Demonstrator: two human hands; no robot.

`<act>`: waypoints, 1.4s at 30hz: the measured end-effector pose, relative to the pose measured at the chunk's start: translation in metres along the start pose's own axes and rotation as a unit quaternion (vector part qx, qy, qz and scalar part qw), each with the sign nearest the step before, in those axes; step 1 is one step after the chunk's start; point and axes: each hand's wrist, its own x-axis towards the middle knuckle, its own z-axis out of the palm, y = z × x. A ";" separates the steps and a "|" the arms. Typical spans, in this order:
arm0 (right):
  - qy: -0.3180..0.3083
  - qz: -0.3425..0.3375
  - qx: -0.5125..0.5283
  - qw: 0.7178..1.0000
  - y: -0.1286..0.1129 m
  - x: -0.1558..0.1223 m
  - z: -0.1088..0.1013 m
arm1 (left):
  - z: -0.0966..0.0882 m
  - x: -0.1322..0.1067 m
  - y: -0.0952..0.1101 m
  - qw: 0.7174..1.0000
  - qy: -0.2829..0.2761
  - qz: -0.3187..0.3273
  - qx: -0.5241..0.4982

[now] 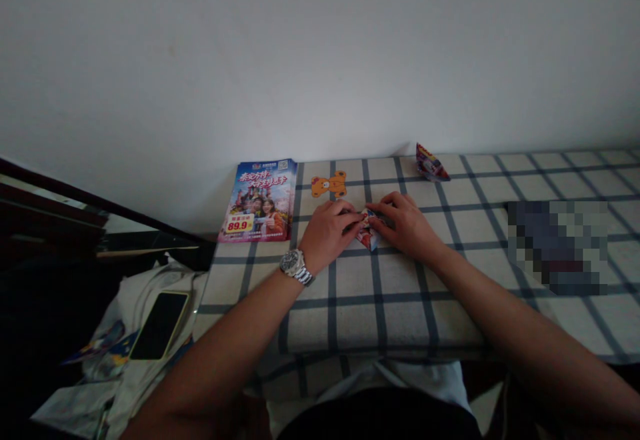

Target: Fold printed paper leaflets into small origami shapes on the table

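Note:
A small piece of folded, colourfully printed paper [369, 238] lies low over the checked tablecloth, between my two hands. My left hand [327, 230], with a metal watch [295, 265] on its wrist, grips the paper's left side with bent fingers. From the other side my right hand [407, 227] has its thumb and fingertips closed on the right part of the paper. My fingers cover much of the paper, so its full shape is hidden. Beyond my right hand, near the wall, stands a folded paper boat [431, 163] in similar print.
A stack of printed flyers [261, 203] lies on the tablecloth [350, 313] at the left edge. Near it is a flat bear figure [329, 185]. To the right lies a blurred-out dark object [557, 247]. A phone [161, 325] rests on a white bag [115, 300] at lower left.

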 end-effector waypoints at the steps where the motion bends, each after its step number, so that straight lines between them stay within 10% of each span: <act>1: -0.002 -0.002 0.002 1.000 0.000 0.000 0.000 | 0.000 0.000 0.000 1.000 -0.001 -0.002 0.001; 22: -0.001 0.038 0.133 0.990 -0.004 0.001 -0.010 | -0.003 0.000 0.006 0.999 -0.003 -0.030 -0.013; 42: -0.016 0.133 0.429 0.893 -0.014 -0.003 -0.013 | -0.008 0.000 0.011 0.940 0.035 -0.109 -0.323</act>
